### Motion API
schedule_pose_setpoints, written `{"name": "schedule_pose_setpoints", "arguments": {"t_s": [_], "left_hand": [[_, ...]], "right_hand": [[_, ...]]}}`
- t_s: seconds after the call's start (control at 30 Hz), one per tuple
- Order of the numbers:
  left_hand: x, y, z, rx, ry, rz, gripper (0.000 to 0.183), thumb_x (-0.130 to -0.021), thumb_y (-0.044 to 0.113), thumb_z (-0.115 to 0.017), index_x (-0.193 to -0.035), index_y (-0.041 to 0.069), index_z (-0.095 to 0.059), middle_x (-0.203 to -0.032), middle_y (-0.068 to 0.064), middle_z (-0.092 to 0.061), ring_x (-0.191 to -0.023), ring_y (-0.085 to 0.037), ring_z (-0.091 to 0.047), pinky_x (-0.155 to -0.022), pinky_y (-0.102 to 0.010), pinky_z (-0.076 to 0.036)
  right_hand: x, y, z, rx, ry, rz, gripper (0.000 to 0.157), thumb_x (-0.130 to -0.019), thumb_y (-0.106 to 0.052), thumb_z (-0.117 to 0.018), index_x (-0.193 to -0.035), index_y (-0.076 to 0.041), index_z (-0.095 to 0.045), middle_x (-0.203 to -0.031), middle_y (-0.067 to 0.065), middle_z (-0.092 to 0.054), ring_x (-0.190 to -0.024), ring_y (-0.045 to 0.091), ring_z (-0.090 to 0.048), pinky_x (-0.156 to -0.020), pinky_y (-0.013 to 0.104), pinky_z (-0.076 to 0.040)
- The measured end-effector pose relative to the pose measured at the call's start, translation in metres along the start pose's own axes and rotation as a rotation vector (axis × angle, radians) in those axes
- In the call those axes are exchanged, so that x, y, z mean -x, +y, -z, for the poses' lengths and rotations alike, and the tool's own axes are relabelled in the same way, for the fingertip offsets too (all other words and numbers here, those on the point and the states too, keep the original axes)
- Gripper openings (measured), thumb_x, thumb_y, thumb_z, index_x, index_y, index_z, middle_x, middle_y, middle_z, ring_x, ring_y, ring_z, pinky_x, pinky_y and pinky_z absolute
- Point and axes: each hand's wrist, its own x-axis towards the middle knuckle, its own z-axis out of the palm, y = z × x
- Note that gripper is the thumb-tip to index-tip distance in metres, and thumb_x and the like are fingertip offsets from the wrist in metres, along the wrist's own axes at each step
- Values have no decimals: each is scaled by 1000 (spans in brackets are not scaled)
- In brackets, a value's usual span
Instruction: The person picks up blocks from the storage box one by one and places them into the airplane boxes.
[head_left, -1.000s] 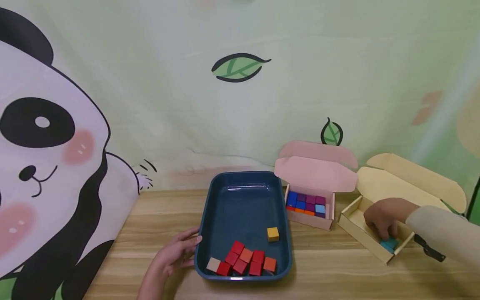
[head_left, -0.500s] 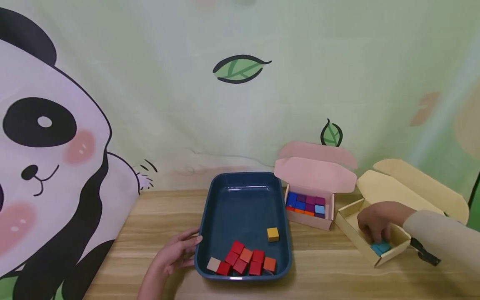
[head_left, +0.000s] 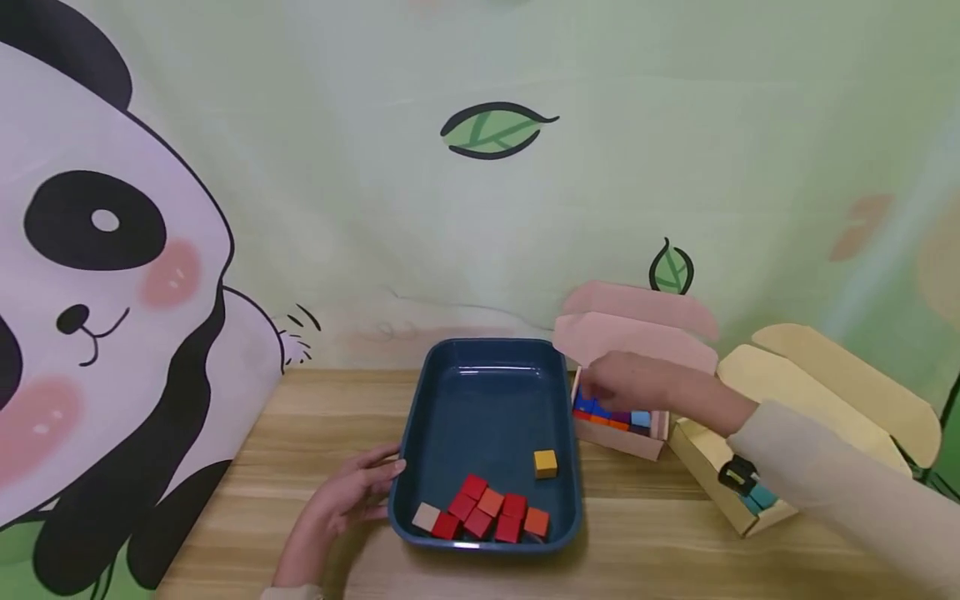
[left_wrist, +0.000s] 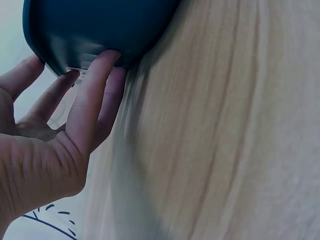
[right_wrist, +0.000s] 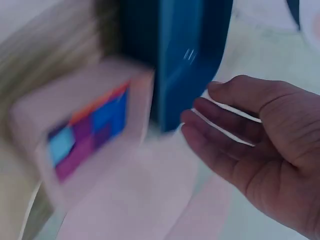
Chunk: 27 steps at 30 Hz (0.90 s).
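My left hand (head_left: 348, 492) touches the left wall of a dark blue tray (head_left: 487, 417) with extended fingers, as the left wrist view shows. Inside the tray lie several red and orange cubes (head_left: 477, 522), a pale cube (head_left: 425, 517) and a yellow cube (head_left: 545, 464). Over a small pink box (head_left: 618, 439) hovers my right hand (head_left: 637, 379), partly hiding its rows of blue, purple, orange and light blue cubes (right_wrist: 90, 132). In the right wrist view, that hand's fingers are loosely bent and hold nothing.
Right of the pink box stands a cream box (head_left: 701, 467) with its lid open. Teal cubes (head_left: 761, 496) lie at its near end, partly covered by my right sleeve and a black wrist strap (head_left: 738, 475). A panda-printed cloth (head_left: 360, 208) hangs behind the wooden table (head_left: 637, 542).
My right hand has left the cream box and moved up and left to above the pink box. The cream box has shifted slightly left. My left hand stays at the tray.
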Motion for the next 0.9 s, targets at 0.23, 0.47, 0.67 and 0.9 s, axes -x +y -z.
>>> {"name": "schedule_pose_setpoints", "arguments": {"t_s": [0.23,0.47,0.67,0.9], "left_hand": [[-2,1,-1,-6,1,8,71,-86,30,-69,-145,8,-35,-123,-14,-60,-98,-21,-63,-76,-45,-54],[-1,1,1,-11,4,2,70,-88,30,-68,-145,8,-34,-128,-13,-57,-97,-20,-63,-77,-45,-54],[2,3,2,-16,14,-3,70,-88,30,-67,-145,7,-34,-130,-13,-54,-97,-20,-63,-76,-44,-54],[1,2,-1,-25,25,4,70,-87,31,-68,-145,8,-36,-131,-12,-54,-97,-19,-62,-76,-43,-53]], "right_hand": [[-56,-60,-19,-40,-72,146,17,-88,-14,-67,-104,-18,-65,-101,-3,-65,-86,7,-59,-75,16,-49],[-98,-89,-42,32,-246,213,28,-88,-20,-69,-115,-18,-65,-109,-3,-65,-94,6,-60,-77,14,-48],[-124,-102,-57,71,-333,247,28,-86,-21,-71,-114,-21,-67,-107,-6,-66,-88,3,-57,-74,14,-48],[-138,-108,-72,2,-426,196,32,-81,-19,-75,-112,-25,-68,-99,-11,-64,-83,3,-55,-71,15,-48]]}}
